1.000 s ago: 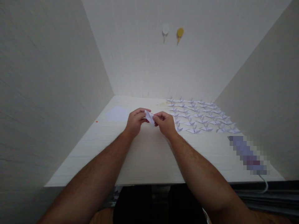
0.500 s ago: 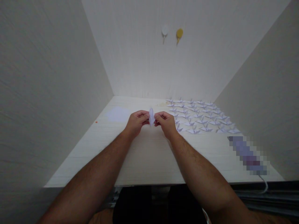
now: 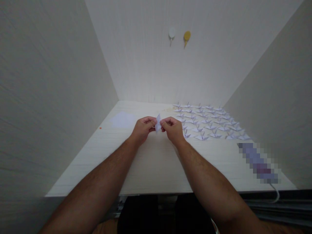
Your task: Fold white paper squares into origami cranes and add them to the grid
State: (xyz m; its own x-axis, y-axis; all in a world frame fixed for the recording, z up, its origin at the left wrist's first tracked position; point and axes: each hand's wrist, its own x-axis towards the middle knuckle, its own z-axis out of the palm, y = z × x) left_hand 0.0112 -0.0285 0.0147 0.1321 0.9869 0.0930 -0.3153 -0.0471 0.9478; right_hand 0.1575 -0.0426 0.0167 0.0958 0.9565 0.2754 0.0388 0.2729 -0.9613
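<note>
A small piece of folded white paper (image 3: 158, 123) stands between my two hands, held above the middle of the pale table. My left hand (image 3: 145, 127) pinches its left side between thumb and fingers. On the other side, my right hand (image 3: 172, 127) has its thumb and fingertips closed on the paper's right edge. To the right, several rows of folded white paper cranes (image 3: 200, 129) cover the back part of the table. White paper (image 3: 123, 119) lies flat to the left of my left hand.
The light wood-grain table (image 3: 156, 162) has panels at its left, right and back. A pixelated oblong item (image 3: 258, 162) with a cable lies at the front right. A white hook (image 3: 172, 33) and a yellow hook (image 3: 187, 35) hang on the back panel. An orange speck (image 3: 100, 128) sits at left.
The folded paper has turned and now shows a narrower, more pointed shape between my fingers. Both hands stay nearly in place, still pinching it.
</note>
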